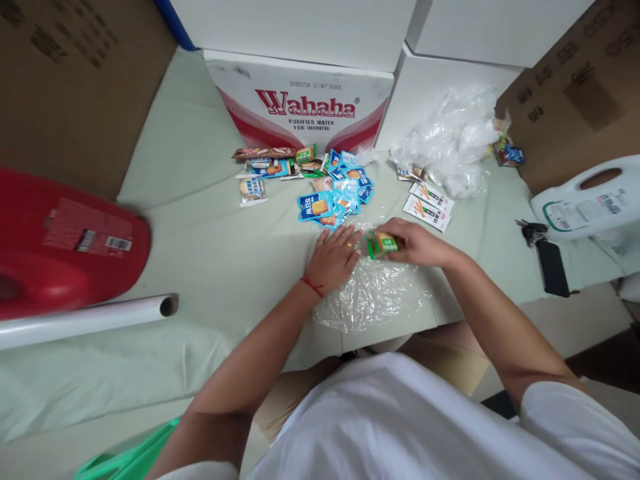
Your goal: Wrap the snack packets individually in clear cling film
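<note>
My right hand point(413, 241) is closed on a small green snack packet point(383, 245), held above a clear plastic bag point(373, 300) that lies crumpled on the table. My left hand point(334, 259) rests flat, fingers spread, at the bag's upper left edge. Just beyond its fingertips is a pile of blue snack packets point(316, 205). Two white snack packets point(427, 205) lie past my right hand. Farther back, a row of mixed snacks includes a long brown packet point(265, 153) and a white-and-blue biscuit packet point(253, 189).
A Wahaha water carton point(305, 100) stands at the back. Clear plastic bags point(445, 143) are heaped at back right. A white jug point(590, 197), keys point(531, 231) and a black phone-like object point(553, 267) are at right. A red container point(65, 247) and a white tube point(90, 320) lie left.
</note>
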Demonstrator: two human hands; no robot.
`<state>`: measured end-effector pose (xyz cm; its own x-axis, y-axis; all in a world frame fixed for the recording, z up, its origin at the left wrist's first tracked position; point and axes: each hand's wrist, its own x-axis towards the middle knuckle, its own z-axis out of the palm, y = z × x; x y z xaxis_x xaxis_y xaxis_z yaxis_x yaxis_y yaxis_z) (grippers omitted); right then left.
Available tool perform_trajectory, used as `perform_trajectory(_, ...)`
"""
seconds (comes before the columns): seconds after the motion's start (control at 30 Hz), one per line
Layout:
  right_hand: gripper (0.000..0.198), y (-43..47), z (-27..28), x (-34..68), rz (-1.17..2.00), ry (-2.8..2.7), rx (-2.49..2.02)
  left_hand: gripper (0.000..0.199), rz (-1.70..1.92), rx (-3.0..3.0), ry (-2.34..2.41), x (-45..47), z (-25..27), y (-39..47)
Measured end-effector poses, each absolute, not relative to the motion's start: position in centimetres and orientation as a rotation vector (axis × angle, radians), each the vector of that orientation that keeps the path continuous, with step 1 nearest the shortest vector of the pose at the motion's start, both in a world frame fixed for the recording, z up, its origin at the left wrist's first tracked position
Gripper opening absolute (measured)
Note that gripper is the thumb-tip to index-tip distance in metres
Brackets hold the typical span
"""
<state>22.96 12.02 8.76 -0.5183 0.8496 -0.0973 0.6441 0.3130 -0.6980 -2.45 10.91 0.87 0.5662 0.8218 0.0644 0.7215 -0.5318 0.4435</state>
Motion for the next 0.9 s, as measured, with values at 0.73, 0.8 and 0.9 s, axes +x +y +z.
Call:
perform_trajectory(0.73,0.069,9.7,6.3,20.8,0.976,-2.410,-1.410,0.054,0.505,2.358,1.190,-3.2,-0.1,11.6)
perform_trajectory(0.8,0.065,10.9,6.8,21.9,0.981,-2.297,-1.482,0.053,0.522,2.356,1.178,-3.3,-0.2,11.6)
perform_trajectory(0.9,0.040,14.5,7.1,24.4,0.777,-2.091,-1.793,0.053,0.520,2.359,1.176,-3.4,-0.3,11.7)
